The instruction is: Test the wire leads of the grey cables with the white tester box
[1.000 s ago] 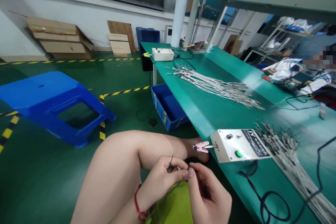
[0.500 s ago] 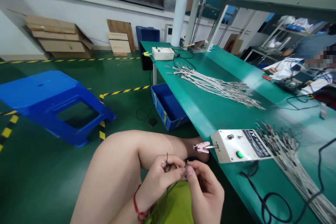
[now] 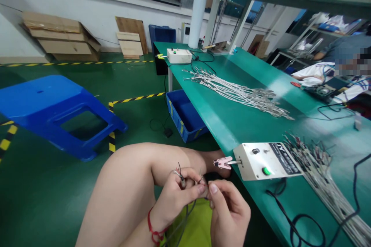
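Over my lap, my left hand [image 3: 181, 195] pinches a thin grey cable [image 3: 185, 218]; one stripped end with fine dark, red and pale wires [image 3: 179, 173] sticks up between its fingers. Another wire end [image 3: 201, 178] shows at its fingertips. My right hand [image 3: 228, 208] is closed close beside them, thumb against index finger; what it pinches, if anything, is too small to tell. Beyond my hands, a pink clip [image 3: 223, 162] juts from a white box [image 3: 266, 161] with a green button on the table edge.
The green table [image 3: 226, 117] holds two bundles of cables [image 3: 237, 94], [image 3: 324, 185] and a second white box [image 3: 179, 56]. Below stands a blue crate [image 3: 185, 115]; at left, a blue stool [image 3: 55, 112]. A person [image 3: 342, 52] works across the table.
My right hand has shifted slightly right and down, away from my left fingertips. The stripped wire end in my left hand now stands out more. The view has moved slightly.
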A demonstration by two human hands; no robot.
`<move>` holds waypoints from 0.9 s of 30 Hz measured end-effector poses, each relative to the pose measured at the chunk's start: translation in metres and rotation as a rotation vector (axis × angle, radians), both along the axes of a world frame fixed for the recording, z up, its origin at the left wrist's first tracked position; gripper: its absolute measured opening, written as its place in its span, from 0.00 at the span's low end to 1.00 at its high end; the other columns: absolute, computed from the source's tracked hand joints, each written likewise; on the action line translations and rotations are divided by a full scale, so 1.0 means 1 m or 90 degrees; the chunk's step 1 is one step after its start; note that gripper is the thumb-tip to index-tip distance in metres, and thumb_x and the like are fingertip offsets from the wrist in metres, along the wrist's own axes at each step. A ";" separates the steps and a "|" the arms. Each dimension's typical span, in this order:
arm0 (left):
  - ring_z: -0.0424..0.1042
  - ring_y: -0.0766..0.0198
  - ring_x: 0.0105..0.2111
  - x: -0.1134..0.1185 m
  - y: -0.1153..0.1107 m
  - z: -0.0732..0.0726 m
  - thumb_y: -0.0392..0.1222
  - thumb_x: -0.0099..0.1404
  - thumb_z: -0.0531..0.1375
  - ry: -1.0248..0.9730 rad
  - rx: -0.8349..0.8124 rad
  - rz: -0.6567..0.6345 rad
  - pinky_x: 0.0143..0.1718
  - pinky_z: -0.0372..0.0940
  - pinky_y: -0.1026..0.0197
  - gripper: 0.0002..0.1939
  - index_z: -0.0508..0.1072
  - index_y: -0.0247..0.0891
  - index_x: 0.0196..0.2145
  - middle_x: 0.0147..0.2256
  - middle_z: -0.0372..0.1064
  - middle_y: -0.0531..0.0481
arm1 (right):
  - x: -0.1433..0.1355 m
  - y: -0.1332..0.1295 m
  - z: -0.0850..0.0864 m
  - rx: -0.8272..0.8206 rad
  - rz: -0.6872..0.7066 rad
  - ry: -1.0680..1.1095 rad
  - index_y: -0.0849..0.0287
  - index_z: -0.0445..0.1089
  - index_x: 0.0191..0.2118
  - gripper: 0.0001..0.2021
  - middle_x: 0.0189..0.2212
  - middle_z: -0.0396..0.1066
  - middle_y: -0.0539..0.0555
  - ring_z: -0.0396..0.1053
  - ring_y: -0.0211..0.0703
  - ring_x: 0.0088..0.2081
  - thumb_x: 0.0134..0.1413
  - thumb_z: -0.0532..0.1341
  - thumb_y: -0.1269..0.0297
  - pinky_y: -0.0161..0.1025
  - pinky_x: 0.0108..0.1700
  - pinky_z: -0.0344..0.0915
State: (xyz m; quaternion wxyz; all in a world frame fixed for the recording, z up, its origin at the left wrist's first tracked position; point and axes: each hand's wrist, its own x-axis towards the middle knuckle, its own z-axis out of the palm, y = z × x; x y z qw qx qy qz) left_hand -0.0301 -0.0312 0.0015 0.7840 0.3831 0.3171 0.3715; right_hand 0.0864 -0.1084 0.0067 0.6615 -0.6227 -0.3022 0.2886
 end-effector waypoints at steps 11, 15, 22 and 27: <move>0.61 0.65 0.24 -0.004 0.011 0.006 0.41 0.60 0.72 0.113 0.075 0.061 0.27 0.56 0.59 0.08 0.77 0.39 0.29 0.28 0.70 0.51 | -0.010 0.002 -0.002 -0.003 -0.079 0.089 0.60 0.81 0.44 0.13 0.25 0.74 0.51 0.67 0.37 0.23 0.57 0.74 0.57 0.34 0.26 0.67; 0.66 0.60 0.28 -0.003 0.010 0.008 0.40 0.61 0.72 0.135 0.126 0.072 0.30 0.60 0.58 0.07 0.77 0.42 0.29 0.29 0.72 0.50 | -0.015 0.006 -0.005 -0.060 -0.053 0.099 0.59 0.83 0.40 0.12 0.24 0.75 0.52 0.68 0.38 0.23 0.54 0.76 0.57 0.32 0.24 0.66; 0.58 0.63 0.23 0.001 0.012 0.006 0.41 0.64 0.70 0.139 0.147 0.014 0.26 0.53 0.57 0.06 0.79 0.42 0.29 0.29 0.72 0.50 | -0.007 0.008 -0.017 0.008 -0.114 0.115 0.60 0.84 0.36 0.09 0.25 0.79 0.56 0.68 0.39 0.20 0.50 0.77 0.62 0.34 0.20 0.63; 0.59 0.64 0.23 0.005 0.019 0.004 0.43 0.63 0.71 0.139 0.130 -0.004 0.26 0.53 0.58 0.07 0.81 0.40 0.29 0.28 0.73 0.48 | -0.006 0.008 -0.018 0.053 -0.108 0.152 0.58 0.85 0.39 0.06 0.22 0.77 0.54 0.67 0.38 0.17 0.55 0.75 0.64 0.32 0.17 0.58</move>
